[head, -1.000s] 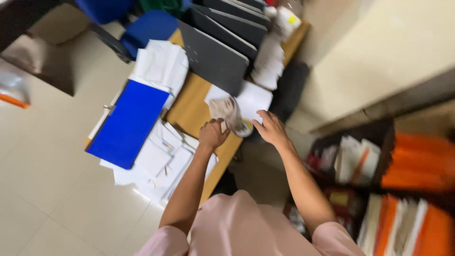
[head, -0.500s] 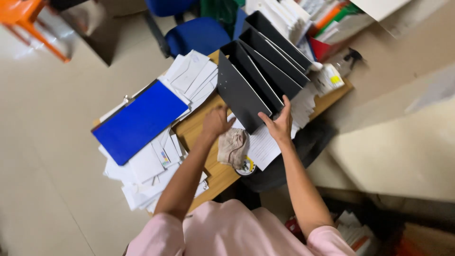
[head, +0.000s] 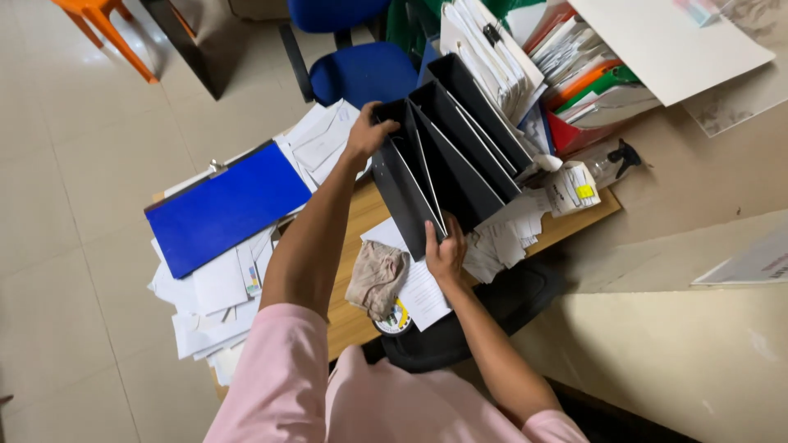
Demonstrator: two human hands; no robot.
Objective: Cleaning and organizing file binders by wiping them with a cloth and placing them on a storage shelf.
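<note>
A black magazine file (head: 408, 184), nearest in a leaning row on the desk, is gripped at its far top corner by the left hand (head: 367, 135) and its near lower edge by the right hand (head: 444, 253). Pulled unevenly, it could topple its neighbours or sweep off the loose papers (head: 505, 234) just beside the right fingers.

The left hand's (head: 367, 134) fingertips vanish behind the black file holder (head: 402, 184); beneath the right hand (head: 445, 253), a cloth (head: 377, 278) half-covers a tape roll (head: 396, 319).
</note>
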